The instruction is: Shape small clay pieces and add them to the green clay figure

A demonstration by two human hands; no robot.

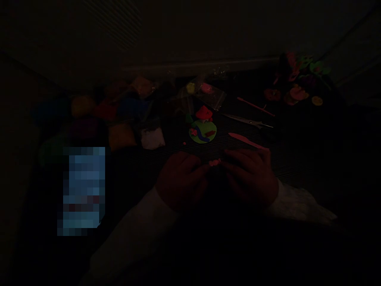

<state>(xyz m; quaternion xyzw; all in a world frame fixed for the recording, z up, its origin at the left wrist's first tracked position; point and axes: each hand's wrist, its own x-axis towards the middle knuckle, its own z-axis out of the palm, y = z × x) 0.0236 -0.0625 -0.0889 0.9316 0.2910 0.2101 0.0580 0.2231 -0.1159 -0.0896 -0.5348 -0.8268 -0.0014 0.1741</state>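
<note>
The scene is very dark. Between my two hands is a small lumpy pink clay piece [214, 163]. My left hand [183, 178] pinches its left end with closed fingers. At the other end, the fingertips of my right hand [251, 174] press together on it. Just beyond stands a clay model: a round green base [198, 138] carrying a red-roofed little house [204, 114], a blue strip and small pink bits. A tiny pink clay ball [184, 143] lies left of my hands. Past my right hand lies a pink modelling knife [245, 140].
Scissors [250, 122] and a thin pink stick tool [256, 106] lie at the right. Coloured clay packs, among them a white pack [152, 135] and an orange pack [121, 135], fill the left. A lit, blurred screen [85, 186] is nearer. Clay figures [297, 94] stand far right.
</note>
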